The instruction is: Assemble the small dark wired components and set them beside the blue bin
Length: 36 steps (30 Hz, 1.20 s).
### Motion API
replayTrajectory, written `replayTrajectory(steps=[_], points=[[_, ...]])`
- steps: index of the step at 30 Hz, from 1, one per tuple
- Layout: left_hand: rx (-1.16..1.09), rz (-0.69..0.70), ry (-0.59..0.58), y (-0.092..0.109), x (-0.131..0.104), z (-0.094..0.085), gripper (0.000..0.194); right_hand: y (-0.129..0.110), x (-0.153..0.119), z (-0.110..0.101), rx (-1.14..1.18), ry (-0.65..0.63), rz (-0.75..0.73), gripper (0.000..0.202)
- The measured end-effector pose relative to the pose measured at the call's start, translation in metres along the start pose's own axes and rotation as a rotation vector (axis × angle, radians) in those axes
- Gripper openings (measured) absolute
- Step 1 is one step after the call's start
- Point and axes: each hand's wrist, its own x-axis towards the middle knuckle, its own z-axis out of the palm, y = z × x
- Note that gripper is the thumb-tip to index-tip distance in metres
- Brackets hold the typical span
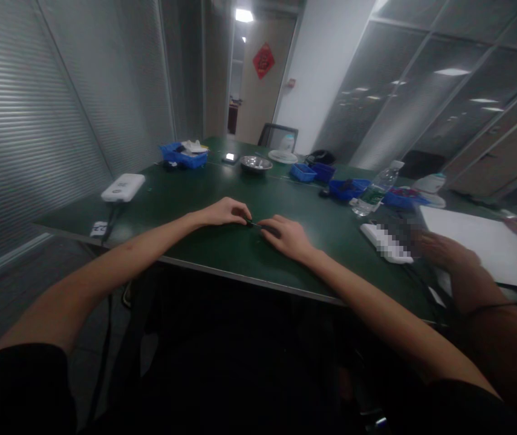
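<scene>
Just above the green tabletop (204, 241), both of my hands meet around a small, thin, dark rod-like thing (253, 224), too small and blurred to name. My left hand (224, 212) pinches its left end between thumb and fingers. On the other end, my right hand (291, 237) has its fingers curled round it, palm down. Only a short piece shows in the gap between the hands; the fingers hide the rest.
A white box-like device (123, 188) sits at the left. Behind are a blue basket (195, 159), a metal bowl (256, 164) and several more blue baskets. At right stand a plastic bottle (378, 190) and a co-worker's hands by a white sheet (489, 244).
</scene>
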Motion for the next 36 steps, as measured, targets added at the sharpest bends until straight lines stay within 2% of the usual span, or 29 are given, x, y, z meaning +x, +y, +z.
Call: replayTrajectory(steps=[6, 12, 19, 24, 32, 36], points=[[-0.088, 0.002, 0.001, -0.003, 0.001, 0.004, 0.028, -0.001, -0.001, -0.001, 0.004, -0.002, 0.004, 0.036], [-0.096, 0.025, -0.03, 0.004, 0.003, 0.008, 0.026, -0.003, -0.001, -0.003, 0.009, -0.017, -0.018, 0.036], [-0.034, 0.014, -0.05, 0.007, 0.004, 0.009, 0.041, -0.004, 0.001, -0.002, 0.011, 0.03, 0.051, 0.037], [-0.102, -0.026, -0.041, 0.008, 0.005, 0.01, 0.058, 0.001, 0.004, 0.002, -0.022, 0.051, 0.138, 0.033], [-0.06, -0.035, -0.024, 0.004, 0.003, 0.008, 0.048, -0.003, 0.003, -0.002, -0.018, 0.058, 0.164, 0.033], [-0.045, -0.036, -0.041, 0.004, 0.004, 0.01, 0.056, -0.003, 0.003, -0.002, -0.023, 0.082, 0.187, 0.032]])
